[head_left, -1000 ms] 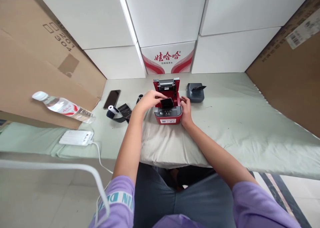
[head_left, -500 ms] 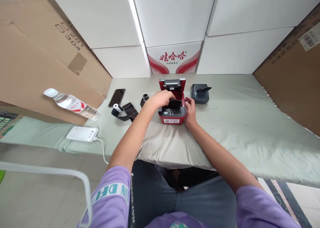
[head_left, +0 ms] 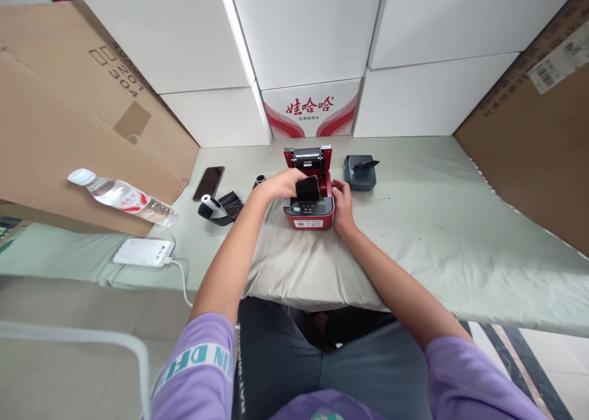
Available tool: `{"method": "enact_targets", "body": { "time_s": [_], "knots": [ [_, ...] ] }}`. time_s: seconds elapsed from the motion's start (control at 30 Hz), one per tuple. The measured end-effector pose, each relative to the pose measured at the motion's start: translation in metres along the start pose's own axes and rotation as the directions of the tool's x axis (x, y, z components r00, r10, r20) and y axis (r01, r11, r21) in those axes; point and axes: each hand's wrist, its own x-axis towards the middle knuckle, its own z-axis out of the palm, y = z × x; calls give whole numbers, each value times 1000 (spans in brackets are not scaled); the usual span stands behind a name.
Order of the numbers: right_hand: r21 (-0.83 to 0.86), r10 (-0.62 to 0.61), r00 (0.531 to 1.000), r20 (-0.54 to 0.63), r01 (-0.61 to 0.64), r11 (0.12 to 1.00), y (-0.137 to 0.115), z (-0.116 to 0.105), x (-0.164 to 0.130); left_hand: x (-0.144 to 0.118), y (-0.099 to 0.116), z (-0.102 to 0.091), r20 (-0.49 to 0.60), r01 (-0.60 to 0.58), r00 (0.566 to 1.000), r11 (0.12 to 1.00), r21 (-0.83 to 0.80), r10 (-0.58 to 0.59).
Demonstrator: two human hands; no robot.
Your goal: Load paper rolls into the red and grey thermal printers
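A small red-and-black label printer [head_left: 308, 223] stands on the cloth before me with its lid [head_left: 307, 157] raised. My left hand [head_left: 286, 183] reaches over it from the left, fingers closed on a black roll [head_left: 307, 188] just above the open bay. The roll hides part of the inside. Against the printer's right wall, my right hand [head_left: 343, 206] grips with bent fingers. Left of the printer lie a black label roll with a white core [head_left: 209, 204] and another dark roll [head_left: 260, 180], partly behind my left forearm.
A dark grey device [head_left: 359, 177] with a black strip sits right of the printer. On the left are a phone [head_left: 208, 183], a tilted water bottle [head_left: 124, 198] and a white power bank [head_left: 143, 252] with a cable. Cartons [head_left: 310, 108] line the back; brown cardboard [head_left: 534, 137] bounds the right.
My left hand has lifted slightly, and the black roll now shows higher and more upright above the bay. My right hand stays at the printer's side. The view has shifted a little.
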Motion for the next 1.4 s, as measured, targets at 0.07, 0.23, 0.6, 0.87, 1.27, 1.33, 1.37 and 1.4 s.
{"method": "enact_targets", "body": {
  "time_s": [0.07,0.23,0.6,0.87,1.27,1.33,1.37,1.4],
  "knots": [
    [2,8,1000,5,-8,1000,-1,0,0,-8,0,-2,24,-11,1000,992,-123,14],
    [4,18,1000,0,-18,1000,-2,-2,0,-44,-4,-1,-369,-155,930,896,-415,-10],
    [-2,-4,1000,7,4,1000,3,-2,3,-80,-85,7,-942,-364,197,871,-329,-273],
    [-7,-2,1000,6,2,1000,1,-3,2,-95,-109,-2,-925,-103,-89,928,-359,-368],
    [-30,-6,1000,19,6,1000,2,-5,3,-78,-99,-12,-894,793,197,602,-96,-403],
    [-40,-9,1000,23,10,999,2,-5,3,-79,-105,-8,-864,803,248,591,-68,-438],
    [-41,-10,1000,23,11,999,2,-5,4,-81,-106,-8,-861,802,261,595,-58,-436],
    [-37,-9,1000,22,10,999,2,-5,3,-83,-105,-8,-870,795,262,604,-50,-417]
  ]
}}
